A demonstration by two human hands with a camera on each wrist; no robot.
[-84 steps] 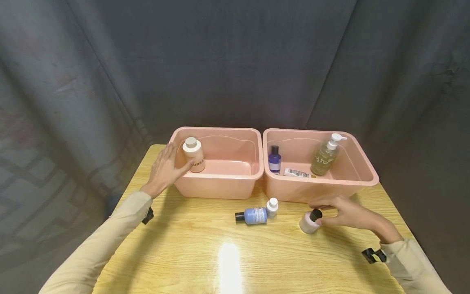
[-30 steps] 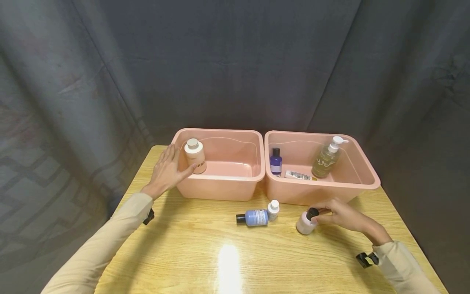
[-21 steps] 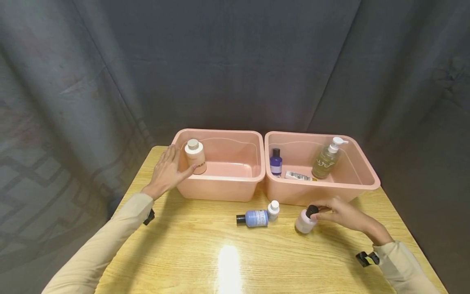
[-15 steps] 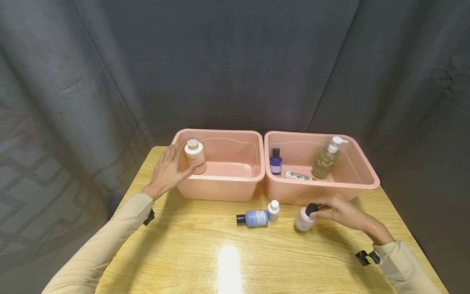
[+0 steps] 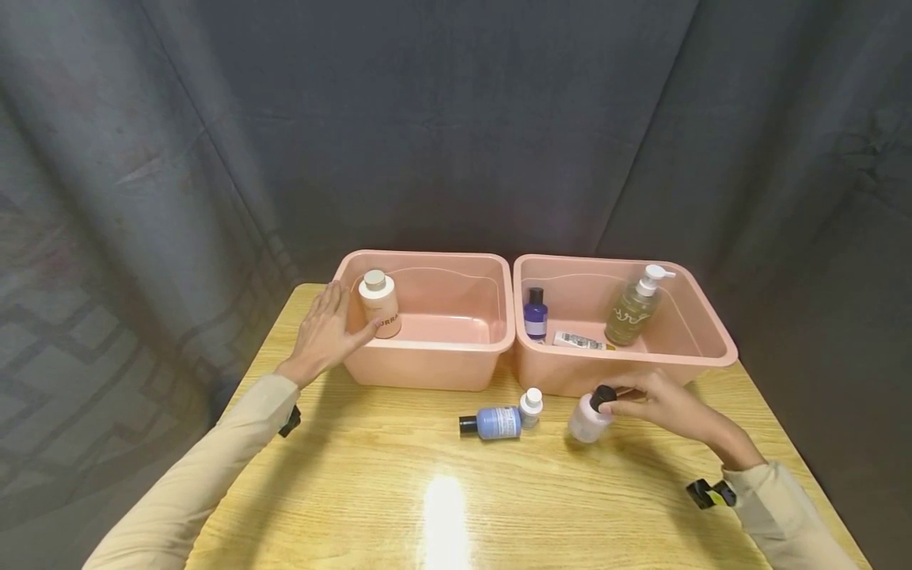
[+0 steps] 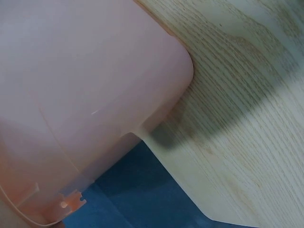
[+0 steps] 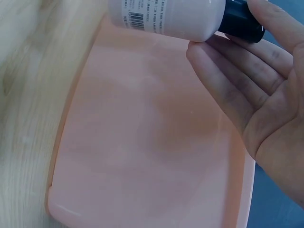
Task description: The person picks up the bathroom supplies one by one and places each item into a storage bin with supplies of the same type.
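Observation:
My right hand (image 5: 659, 405) pinches the black cap of a pale pink bottle (image 5: 587, 422) in front of the right bin. The bottle leans, its base toward the left, close over the table. In the right wrist view the thumb and fingers of the right hand (image 7: 266, 85) are at the cap, and a barcode label shows on the bottle (image 7: 190, 19). My left hand (image 5: 324, 332) lies with fingers extended on the left corner of the left pink bin (image 5: 420, 366). Its thumb reaches over the front rim, by a white-and-pink bottle (image 5: 379, 305) inside.
A right pink bin (image 5: 613, 366) holds a dark blue bottle (image 5: 535, 313), a white tube (image 5: 579, 341) and a green pump bottle (image 5: 630, 315). On the wooden table (image 5: 356, 491), a light blue bottle (image 5: 497, 423) lies against a small white bottle (image 5: 530, 408). Grey curtains hang behind.
My right hand has taken the pale pink bottle by its cap, raised it slightly and shifted it left, its base swinging left. My left hand has stayed at the left bin.

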